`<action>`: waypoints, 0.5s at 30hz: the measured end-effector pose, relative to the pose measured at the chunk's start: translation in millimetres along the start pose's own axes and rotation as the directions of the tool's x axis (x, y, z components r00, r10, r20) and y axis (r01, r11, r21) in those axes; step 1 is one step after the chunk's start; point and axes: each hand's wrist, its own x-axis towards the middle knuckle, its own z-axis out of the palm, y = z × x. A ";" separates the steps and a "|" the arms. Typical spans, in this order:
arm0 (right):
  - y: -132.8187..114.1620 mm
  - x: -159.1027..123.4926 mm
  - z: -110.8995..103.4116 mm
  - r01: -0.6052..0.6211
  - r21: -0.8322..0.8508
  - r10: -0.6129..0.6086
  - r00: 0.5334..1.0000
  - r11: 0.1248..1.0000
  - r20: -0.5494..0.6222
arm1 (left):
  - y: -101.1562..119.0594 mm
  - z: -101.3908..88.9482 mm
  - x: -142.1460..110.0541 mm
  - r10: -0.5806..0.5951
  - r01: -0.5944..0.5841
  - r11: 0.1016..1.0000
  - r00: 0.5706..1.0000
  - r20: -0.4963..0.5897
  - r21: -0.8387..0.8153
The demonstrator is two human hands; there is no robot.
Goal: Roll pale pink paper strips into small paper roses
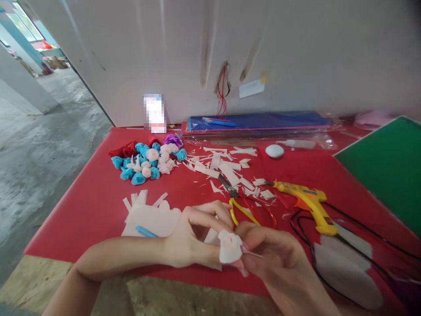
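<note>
A pale pink paper flower (230, 248) is held between my two hands, just above the front of the red table. My left hand (194, 235) is closed, with thumb and fingers at the flower's left edge. On the other side, my right hand (274, 250) pinches the flower near its base, where a thin pale strip or stick shows. Scissors (235, 193) with yellow and red handles lie beyond my hands among white paper scraps (226, 171). Left of them, white paper sheets (144, 219) lie under a light blue pen (146, 231), partly behind my left arm.
A yellow glue gun (305, 199) with a black cord lies at right. Blue, pink, red and purple paper flowers (148, 160) are heaped at back left. A white oval object (274, 151), a blue packet (263, 122) and a green board (388, 166) lie farther back.
</note>
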 end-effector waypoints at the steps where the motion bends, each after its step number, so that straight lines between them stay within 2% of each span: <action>1: -0.9 0.2 1.3 -0.030 0.033 0.030 1.000 0.999 -0.001 | -0.5 0.4 0.0 0.005 -0.005 1.000 1.000 -0.005 -0.005; 7: -1.1 -0.3 3.2 -0.187 0.147 0.190 0.982 0.971 -0.004 | -1.5 1.1 -0.4 -0.037 0.037 0.997 0.999 -0.003 -0.063; 10: 0.4 -0.7 0.4 -0.189 0.064 0.190 0.982 0.980 -0.012 | -1.3 0.4 0.2 -0.063 0.062 0.996 0.998 -0.025 -0.067; 11: -0.2 -0.5 -0.5 -0.159 -0.014 0.158 0.987 0.987 -0.019 | -1.3 0.2 0.5 -0.064 0.061 0.996 0.997 -0.038 -0.064; 13: -3.4 0.3 -1.7 -0.019 -0.250 0.011 0.999 0.968 -0.031 | -1.3 -0.2 1.0 -0.051 0.047 0.997 0.996 -0.068 -0.058; 15: -8.1 1.4 -1.8 0.184 -0.498 -0.201 0.979 0.847 0.019 | -1.2 -0.4 1.3 -0.030 0.025 0.998 0.996 -0.081 -0.058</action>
